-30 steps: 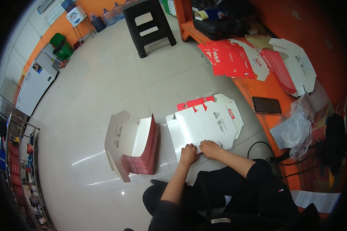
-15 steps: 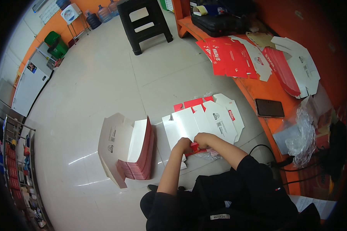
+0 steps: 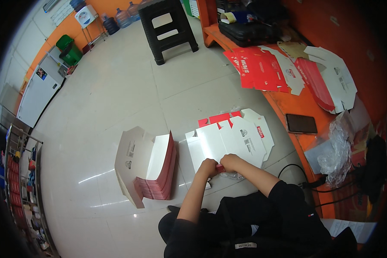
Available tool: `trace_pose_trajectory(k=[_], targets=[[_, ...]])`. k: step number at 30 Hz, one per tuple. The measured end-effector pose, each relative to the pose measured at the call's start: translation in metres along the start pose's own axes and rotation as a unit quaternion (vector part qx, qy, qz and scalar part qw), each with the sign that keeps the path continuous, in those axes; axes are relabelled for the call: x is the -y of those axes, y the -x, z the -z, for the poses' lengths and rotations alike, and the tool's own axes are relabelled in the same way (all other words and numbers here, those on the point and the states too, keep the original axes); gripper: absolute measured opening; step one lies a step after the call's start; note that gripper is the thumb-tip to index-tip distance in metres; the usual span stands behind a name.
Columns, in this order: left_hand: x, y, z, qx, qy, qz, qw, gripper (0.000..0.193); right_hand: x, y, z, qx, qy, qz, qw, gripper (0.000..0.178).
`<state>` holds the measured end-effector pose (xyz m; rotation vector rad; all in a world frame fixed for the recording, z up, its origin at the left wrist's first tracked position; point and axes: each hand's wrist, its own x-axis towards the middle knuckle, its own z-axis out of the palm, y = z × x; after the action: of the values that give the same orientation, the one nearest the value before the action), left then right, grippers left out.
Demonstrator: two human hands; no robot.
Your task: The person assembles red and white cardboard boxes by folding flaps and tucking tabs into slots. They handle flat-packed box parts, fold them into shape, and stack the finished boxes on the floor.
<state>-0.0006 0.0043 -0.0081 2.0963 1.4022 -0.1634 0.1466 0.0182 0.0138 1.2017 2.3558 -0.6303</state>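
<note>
A flat white-and-red cardboard box blank lies on top of other blanks on the floor in front of me. My left hand and my right hand are side by side at its near edge. Both have bent, closed fingers gripping the edge, and a red flap shows between them. The fingertips themselves are hidden. Left of my hands stands a thick stack of nested box blanks, white inside with red edges and one wide panel raised.
On the orange bench at right are red-and-white blanks, a phone and crumpled clear plastic. A black stool stands at the far side, and a metal shelf at the left. Black cables loop beside the bench.
The whole view has shifted slightly. My hands have come closer together at the blank's near edge, and less of the red flap shows between them.
</note>
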Motion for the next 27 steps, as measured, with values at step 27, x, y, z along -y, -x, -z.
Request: trace_pose_trajectory(k=[27], targets=[[0.005,-0.0017,-0.0055,-0.016,-0.01,-0.017,1.0,0.023,-0.0022,0.0,-0.0002,0.005,0.008,0.006,1.0,0.02]])
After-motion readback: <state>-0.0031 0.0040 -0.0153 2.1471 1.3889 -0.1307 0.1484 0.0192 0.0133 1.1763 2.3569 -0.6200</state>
